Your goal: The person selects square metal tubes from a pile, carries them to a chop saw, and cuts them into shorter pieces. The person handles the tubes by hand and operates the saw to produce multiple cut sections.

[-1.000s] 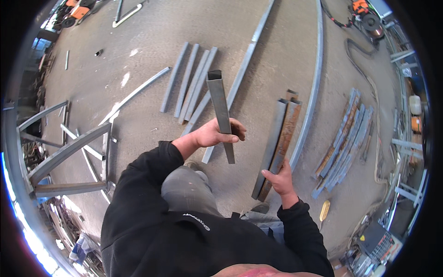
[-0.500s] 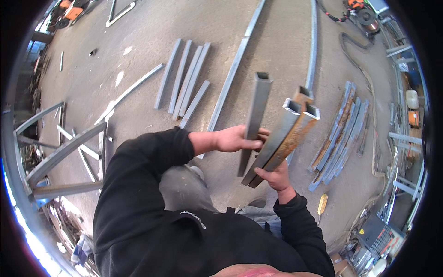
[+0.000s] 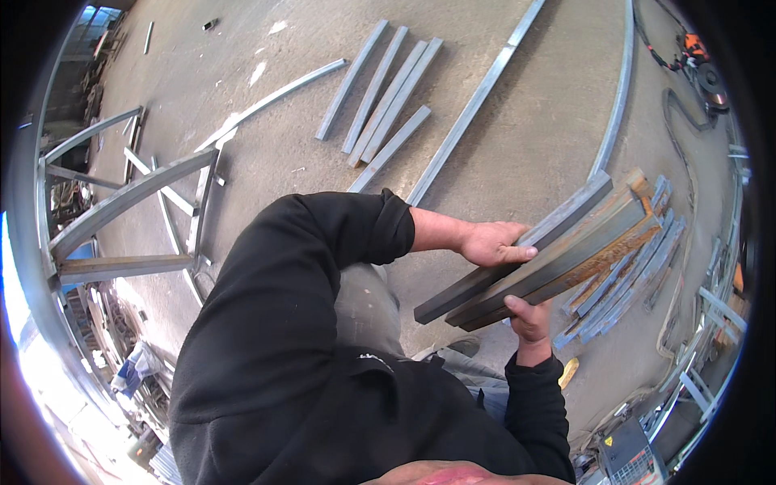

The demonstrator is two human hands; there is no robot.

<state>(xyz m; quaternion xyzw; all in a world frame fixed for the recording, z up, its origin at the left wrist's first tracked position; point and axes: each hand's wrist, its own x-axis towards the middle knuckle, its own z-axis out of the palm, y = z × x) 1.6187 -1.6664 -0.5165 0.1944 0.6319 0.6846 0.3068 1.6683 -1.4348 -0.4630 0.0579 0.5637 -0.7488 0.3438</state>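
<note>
Your left hand [image 3: 495, 244] is clamped on a single grey square tube [image 3: 570, 208]; the thumb lies over its upper face and the fingers are mostly hidden behind it. Your right hand [image 3: 531, 318] is clamped on a bundle of tubes [image 3: 554, 260], thumb on the near side, fingers out of sight beneath. The bundle shows grey faces and a rusty brown one; you cannot get an exact count from this angle.

Position: you hold both loads in front of your body, above the floor [image 3: 541, 133], slanting from near left to far right. The single tube lies just left of the bundle, roughly in line with it; whether they touch along their length, cannot tell.

Surroundings: far left of your hands, a row of four cut tubes [image 3: 377, 89] lies on the floor, with a shorter tube [image 3: 396, 147] just beside it on the near side. A long tube [image 3: 485, 90] runs away to the far side. On your right, partly behind the bundle, lies a pile of grey and rusty tubes [image 3: 626, 291]. A welded steel frame [image 3: 131, 194] stands at left.
</note>
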